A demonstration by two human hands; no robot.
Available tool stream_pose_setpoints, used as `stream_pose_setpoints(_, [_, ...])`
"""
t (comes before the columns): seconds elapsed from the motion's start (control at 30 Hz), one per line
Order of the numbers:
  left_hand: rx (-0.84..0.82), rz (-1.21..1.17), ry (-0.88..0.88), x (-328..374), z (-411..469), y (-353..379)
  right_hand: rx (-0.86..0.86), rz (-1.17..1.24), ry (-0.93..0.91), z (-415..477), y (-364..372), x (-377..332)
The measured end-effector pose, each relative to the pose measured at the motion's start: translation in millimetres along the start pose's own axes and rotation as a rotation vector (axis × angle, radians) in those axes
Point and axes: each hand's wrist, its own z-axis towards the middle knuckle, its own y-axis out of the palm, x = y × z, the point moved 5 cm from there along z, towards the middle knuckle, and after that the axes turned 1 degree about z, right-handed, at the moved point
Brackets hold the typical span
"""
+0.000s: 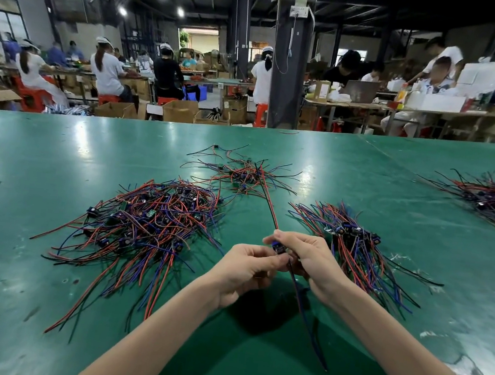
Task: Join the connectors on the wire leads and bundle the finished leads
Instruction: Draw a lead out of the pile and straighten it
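Two hands together, left hand [247,264] and right hand [309,260] pinching one blue connector [278,248] over the worktop [20,299], its halves want squaring before a straight push.

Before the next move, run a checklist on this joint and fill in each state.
1. Both hands hold the joint: ok. The left hand and right hand pinch the blue connector between them.
2. Connector fully seated: cannot tell. Fingers cover it.
3. Red-black lead free: cannot tell. Its far end crosses the small far pile.
4. Blue-black lead free: ok. It trails toward the person over bare table.
5. Drop spot within reach: ok. The aligned pile lies just beside the right hand.
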Motion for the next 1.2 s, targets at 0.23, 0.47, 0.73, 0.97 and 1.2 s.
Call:
stream_pose_setpoints(0.23, [0.054,-0.005,0.049,3,1,-2,0.034,-0.062,0.010,1,-1,1])
stream_pose_setpoints(0.47, [0.286,-0.042,0.167,16,5,-24,-0.009,-0.168,0.079,-2,1,2])
stream_pose_setpoints(0.73, [0.368,0.193,0.301,18,7,-30,-0.074,-0.277,0.019,-7,10,-1])
stream_pose_setpoints(0.97, [0.688,0.147,0.365,33,6,-82,-0.264,-0.342,0.041,-15,22,6])
stream_pose_setpoints(1.2, [0.879,0.143,0.435,40,0,-103,-0.321,-0.350,0.020,-18,27,2])
